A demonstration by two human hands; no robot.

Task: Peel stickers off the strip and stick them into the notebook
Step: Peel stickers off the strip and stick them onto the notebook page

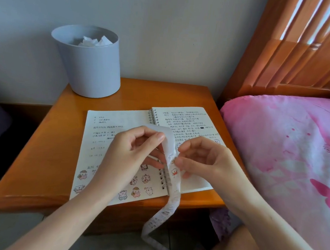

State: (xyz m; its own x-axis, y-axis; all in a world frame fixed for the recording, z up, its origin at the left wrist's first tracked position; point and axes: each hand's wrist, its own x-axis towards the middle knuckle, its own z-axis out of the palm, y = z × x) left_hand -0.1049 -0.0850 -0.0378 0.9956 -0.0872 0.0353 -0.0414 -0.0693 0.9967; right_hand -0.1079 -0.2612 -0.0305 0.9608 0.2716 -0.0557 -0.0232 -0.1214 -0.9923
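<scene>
Over the notebook's [121,122] spiral, the left hand [131,151] pinches the thin papery strip [173,200] and the right hand [202,158] pinches its edge. The strip droops past the notebook's near edge, off the glossy wooden surface [42,165]. Behind the notebook stands a round grey bin [90,66].

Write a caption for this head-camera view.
Left hand and right hand hold a sticker strip over an open spiral notebook on a wooden nightstand, cartoon stickers on its left page.
</scene>
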